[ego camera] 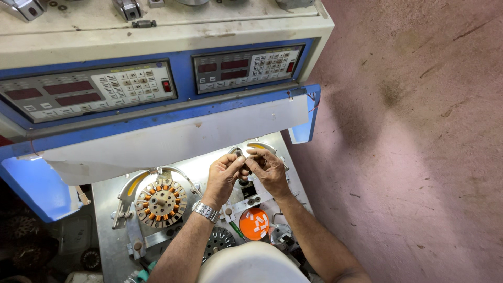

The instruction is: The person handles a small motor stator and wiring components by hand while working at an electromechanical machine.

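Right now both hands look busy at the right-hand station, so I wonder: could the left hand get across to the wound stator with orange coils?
Probably yes. The left hand sits just right of the stator, nothing lying between them, though its fingertips pinch something small against the right hand.

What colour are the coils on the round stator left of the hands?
Orange coils on the stator, clearest in the head view.

Bare forearms and a metal watch at the machine

The person's left hand (222,175) and right hand (268,167) are uncovered, both forearms bare with no sleeve in view. A silver metal link-band wristwatch (205,211) circles the left wrist. At the frame's lower edge, a pale, cream-coloured garment (251,266) covers the person's body.
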